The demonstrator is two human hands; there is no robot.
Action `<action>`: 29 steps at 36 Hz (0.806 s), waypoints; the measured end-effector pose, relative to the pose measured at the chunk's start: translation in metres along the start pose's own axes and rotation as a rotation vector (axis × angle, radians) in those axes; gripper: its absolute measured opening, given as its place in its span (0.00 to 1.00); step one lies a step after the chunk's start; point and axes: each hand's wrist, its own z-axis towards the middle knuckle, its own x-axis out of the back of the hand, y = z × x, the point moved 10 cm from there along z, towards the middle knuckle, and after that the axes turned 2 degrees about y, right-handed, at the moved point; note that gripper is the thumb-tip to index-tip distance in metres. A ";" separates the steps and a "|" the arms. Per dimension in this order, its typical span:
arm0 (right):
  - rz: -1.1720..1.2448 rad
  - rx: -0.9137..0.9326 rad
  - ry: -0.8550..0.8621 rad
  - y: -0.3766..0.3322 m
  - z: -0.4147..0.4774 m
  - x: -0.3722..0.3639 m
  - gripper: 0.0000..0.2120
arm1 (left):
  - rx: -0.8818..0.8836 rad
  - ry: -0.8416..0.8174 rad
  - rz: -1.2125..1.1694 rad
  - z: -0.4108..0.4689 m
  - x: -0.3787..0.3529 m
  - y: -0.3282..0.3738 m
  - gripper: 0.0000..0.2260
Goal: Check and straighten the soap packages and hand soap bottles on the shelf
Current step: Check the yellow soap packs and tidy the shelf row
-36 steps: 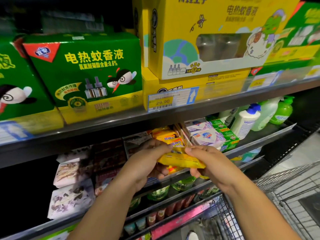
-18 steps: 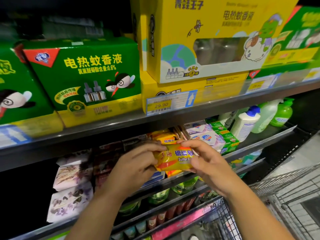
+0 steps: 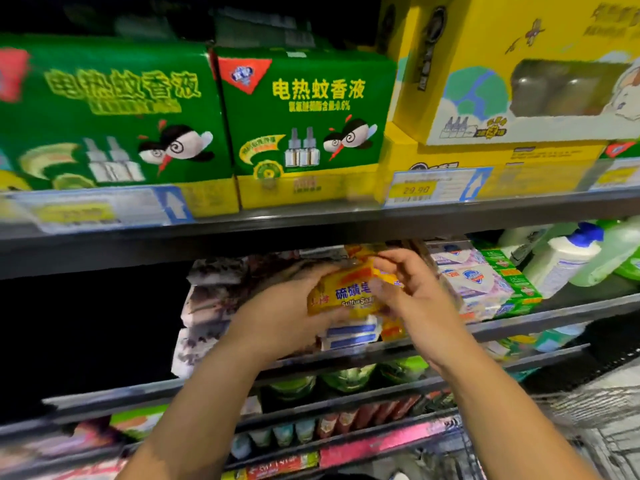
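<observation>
Both hands are up at the middle shelf (image 3: 554, 311), and between them is a yellow sulfur soap package (image 3: 341, 294), label facing out with "Sulfur Soap" readable on the front. The left hand (image 3: 284, 317) grips it from the left, thumb along the top edge and fingers wrapped behind. The right hand (image 3: 419, 299) pinches the right end, thumb across the front and fingers curled over the top corner, though that hand is blurred. The package sits just in front of the yellow stack (image 3: 360, 251) of the same soap at the back of the shelf, and directly above a pile of white-and-blue soap packages (image 3: 349, 336).

Just to the right stand the white-and-lilac soap packages (image 3: 474, 282), with green soap boxes (image 3: 512, 278) touching them on the far side. Beyond those is a white hand soap bottle (image 3: 568, 258) with a blue cap, leaning against pale green bottles (image 3: 613, 254).

On the shelf above are green mosquito-liquid boxes (image 3: 304, 123) and a big yellow box (image 3: 485, 46), with a 29.90 price tag (image 3: 433, 188) on the rail. A wire shopping cart (image 3: 606, 427) shows at the lower right.
</observation>
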 end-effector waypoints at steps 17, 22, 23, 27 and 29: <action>-1.365 0.143 -0.675 0.052 -0.018 -0.214 0.28 | 0.356 0.375 -0.012 -0.133 0.109 -0.216 0.27; -1.319 0.121 -0.730 0.070 -0.024 -0.226 0.12 | 0.439 0.245 0.028 -0.144 0.089 -0.264 0.30; -1.317 0.142 -0.712 0.068 -0.026 -0.229 0.17 | 0.451 0.229 0.030 -0.145 0.084 -0.271 0.28; -1.329 0.155 -0.656 0.060 -0.029 -0.231 0.22 | 0.365 0.210 0.066 -0.136 0.074 -0.281 0.26; -1.280 0.136 -0.647 0.066 -0.027 -0.231 0.23 | 0.324 0.169 0.125 -0.128 0.073 -0.285 0.27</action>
